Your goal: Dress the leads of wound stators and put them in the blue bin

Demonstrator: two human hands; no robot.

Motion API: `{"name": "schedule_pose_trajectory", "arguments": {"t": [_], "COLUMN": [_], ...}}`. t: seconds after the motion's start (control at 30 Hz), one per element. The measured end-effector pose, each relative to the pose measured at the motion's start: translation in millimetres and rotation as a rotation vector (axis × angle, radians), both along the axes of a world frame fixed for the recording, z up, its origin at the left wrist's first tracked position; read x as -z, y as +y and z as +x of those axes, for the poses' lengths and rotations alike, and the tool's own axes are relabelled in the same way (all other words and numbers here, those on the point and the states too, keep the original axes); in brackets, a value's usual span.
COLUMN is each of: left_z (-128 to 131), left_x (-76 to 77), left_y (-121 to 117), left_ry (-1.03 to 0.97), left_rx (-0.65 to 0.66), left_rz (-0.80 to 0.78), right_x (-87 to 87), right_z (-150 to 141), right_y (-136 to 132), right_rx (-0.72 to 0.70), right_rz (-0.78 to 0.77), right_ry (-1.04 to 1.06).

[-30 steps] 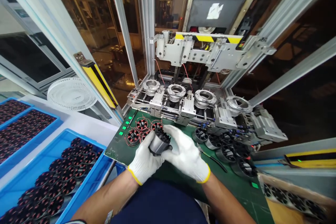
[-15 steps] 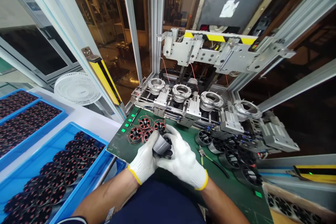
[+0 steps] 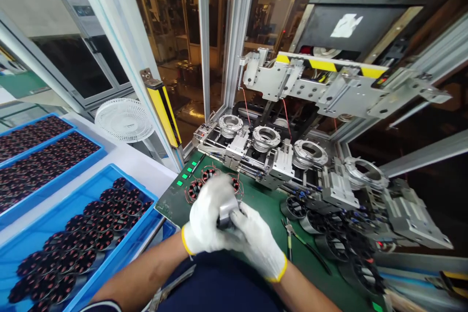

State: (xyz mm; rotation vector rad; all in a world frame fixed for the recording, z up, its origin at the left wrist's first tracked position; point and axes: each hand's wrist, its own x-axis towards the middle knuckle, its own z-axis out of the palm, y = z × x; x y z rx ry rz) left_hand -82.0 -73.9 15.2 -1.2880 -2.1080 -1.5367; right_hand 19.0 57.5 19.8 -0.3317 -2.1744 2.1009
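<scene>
- Grey cylinder [image 3: 228, 210]: you had it above the near side of the bench [image 3: 174, 204], off the surface, between your two gloved hands.
- Change: half a second earlier its dark toothed end showed and your left hand [image 3: 208, 217] cupped its side; now that hand had swung over the top, blurred, and the end was mostly hidden.
- Meaning, as judged: you were re-gripping or turning the part, handling unfinished.
- Grip: both hands grasped the cylinder, the left over its upper left, the right hand [image 3: 258, 241] from the lower right with fingertips against its side. Exact left finger contact could not be told.
- Just beyond your left hand: wire-wound cores [image 3: 195, 189], partly covered by the glove.
- To the right, apart from your hands: cutters [image 3: 310, 247], then dark-centred ring parts [image 3: 293, 208].
- Farther back: metal ring fixtures [image 3: 266, 148]. At left: blue tray [image 3: 54, 217] of cores.
</scene>
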Motion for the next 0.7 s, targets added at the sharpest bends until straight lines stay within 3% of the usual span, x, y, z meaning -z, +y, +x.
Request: {"name": "schedule_pose_trajectory", "arguments": {"t": [0.07, 0.17, 0.27, 0.37, 0.47, 0.6, 0.7], "left_z": [6, 2, -8, -8, 3, 14, 13], "left_x": [-3.1, -4.2, 5.6, 30.4, 66.4, 110.7, 126.7], "left_y": [1, -8, -34, -62, -71, -51, -37], "left_ry": [0.109, 0.124, 0.055, 0.023, -0.035, -0.036, -0.015], "left_rx": [0.052, 0.055, -0.032, -0.168, -0.257, -0.286, -0.318], "left_rz": [0.025, 0.043, 0.013, -0.148, -0.366, -0.589, -0.653], "right_x": [-4.5, -21.5, -53.4, -87.9, -107.6, -105.9, -94.3], "right_z": [-4, -17, -44, -88, -145, -215, -248], "right_y": [-4, 7, 36, 71, 102, 130, 141], "right_rx": [-0.035, -0.121, -0.105, 0.015, 0.057, 0.031, -0.022], "right_rz": [-0.044, -0.054, 0.282, 0.778, 1.145, 1.447, 1.534], "right_ry": [0.016, 0.013, 0.009, 0.029, 0.139, 0.166, 0.134]}}
